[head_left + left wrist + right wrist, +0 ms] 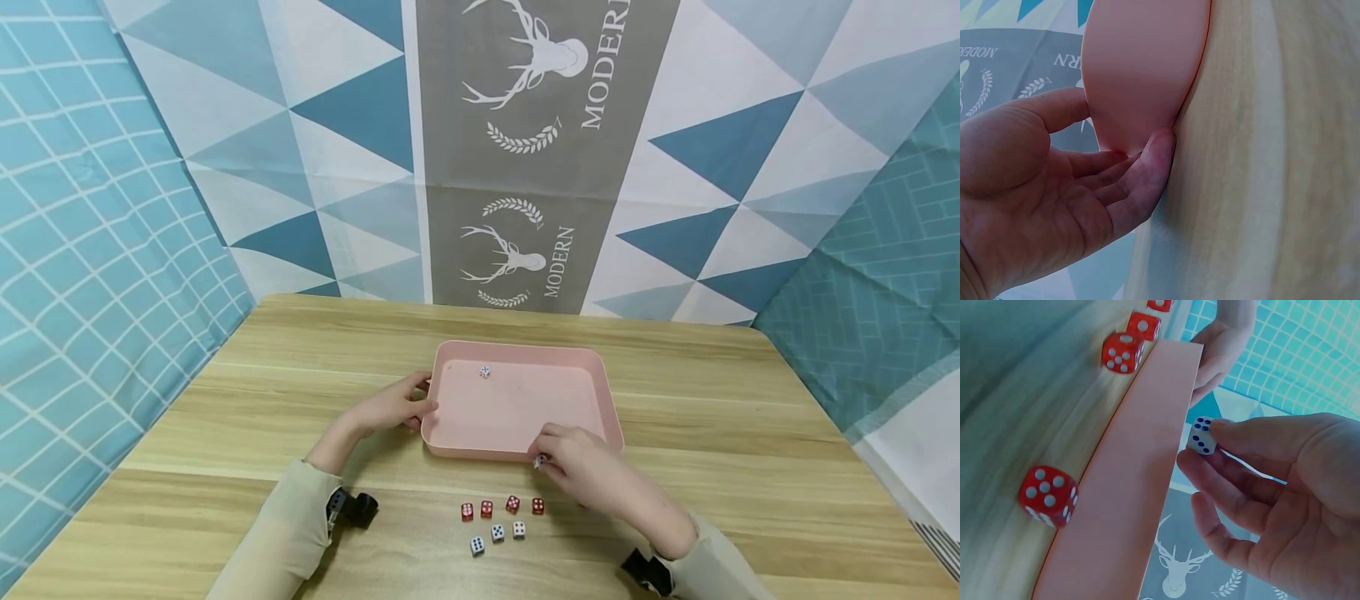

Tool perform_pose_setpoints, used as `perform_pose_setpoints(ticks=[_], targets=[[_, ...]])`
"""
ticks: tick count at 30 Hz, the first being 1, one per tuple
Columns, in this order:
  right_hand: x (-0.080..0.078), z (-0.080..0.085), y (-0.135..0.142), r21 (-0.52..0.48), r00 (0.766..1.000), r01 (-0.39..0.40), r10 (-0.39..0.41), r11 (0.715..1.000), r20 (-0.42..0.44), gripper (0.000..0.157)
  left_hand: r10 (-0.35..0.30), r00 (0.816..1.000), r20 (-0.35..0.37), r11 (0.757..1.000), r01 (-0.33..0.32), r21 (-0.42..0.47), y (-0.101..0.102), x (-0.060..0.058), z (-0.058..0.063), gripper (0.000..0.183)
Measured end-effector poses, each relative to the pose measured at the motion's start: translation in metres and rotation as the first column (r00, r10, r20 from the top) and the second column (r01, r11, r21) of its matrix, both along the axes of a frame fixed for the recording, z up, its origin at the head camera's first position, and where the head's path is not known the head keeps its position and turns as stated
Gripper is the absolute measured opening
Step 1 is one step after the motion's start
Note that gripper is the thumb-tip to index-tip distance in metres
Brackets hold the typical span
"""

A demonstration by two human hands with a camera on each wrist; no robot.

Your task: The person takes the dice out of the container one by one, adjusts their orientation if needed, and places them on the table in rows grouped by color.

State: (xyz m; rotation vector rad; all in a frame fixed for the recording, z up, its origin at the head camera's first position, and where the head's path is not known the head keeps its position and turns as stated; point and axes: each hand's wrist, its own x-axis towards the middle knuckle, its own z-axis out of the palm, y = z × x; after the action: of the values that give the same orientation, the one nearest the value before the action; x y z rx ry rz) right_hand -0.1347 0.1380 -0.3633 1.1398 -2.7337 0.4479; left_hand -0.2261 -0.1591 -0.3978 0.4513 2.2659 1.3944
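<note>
A shallow pink tray (510,408) lies on the wooden table, and one white die (485,372) rests inside near its back left corner. My left hand (396,405) grips the tray's left end; in the left wrist view the thumb is at the rim and the fingers (1159,150) curl against the outer wall. My right hand (581,465) is at the tray's front rim, towards the right. Between thumb and fingertips it pinches a white die with blue pips (1202,435), held at rim height.
In front of the tray, several red dice (487,508) form a loose row. Three white dice (498,532) lie just nearer to me. Patterned cloth (502,167) hangs behind the table, with blue checked cloth (90,250) on the left.
</note>
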Motion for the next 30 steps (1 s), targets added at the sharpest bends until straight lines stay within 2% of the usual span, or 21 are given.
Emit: perform_pose_setpoints(ticks=[5, 14, 20, 23, 30], targets=[[0.007, -0.004, 0.002, 0.005, 1.0, -0.03, 0.03, 1.0, 0.005, 0.006, 0.005, 1.0, 0.01, 1.0, -0.005, -0.002, 0.0, 0.0, -0.001, 0.055], [0.014, -0.007, 0.003, 0.006, 0.995, -0.034, 0.034, 0.999, 0.092, 0.01, 0.025, 1.0, -0.004, 0.999, -0.025, -0.019, 0.001, 0.0, -0.001, 0.055], [0.018, -0.009, 0.002, 0.013, 0.986, -0.093, 0.09, 0.996, 0.141, 0.009, 0.014, 1.0, -0.007, 1.0, -0.015, -0.021, 0.001, 0.0, -0.001, 0.055], [0.019, -0.009, 0.001, 0.044, 0.981, -0.103, 0.094, 0.994, 0.171, 0.008, 0.014, 1.0, -0.001, 1.0, -0.014, -0.012, 0.002, 0.0, 0.0, 0.056], [0.02, -0.009, 0.0, 0.097, 0.983, -0.131, 0.117, 0.987, 0.14, 0.009, -0.003, 1.0, -0.016, 1.0, 0.003, -0.007, 0.0, -0.002, -0.001, 0.056]])
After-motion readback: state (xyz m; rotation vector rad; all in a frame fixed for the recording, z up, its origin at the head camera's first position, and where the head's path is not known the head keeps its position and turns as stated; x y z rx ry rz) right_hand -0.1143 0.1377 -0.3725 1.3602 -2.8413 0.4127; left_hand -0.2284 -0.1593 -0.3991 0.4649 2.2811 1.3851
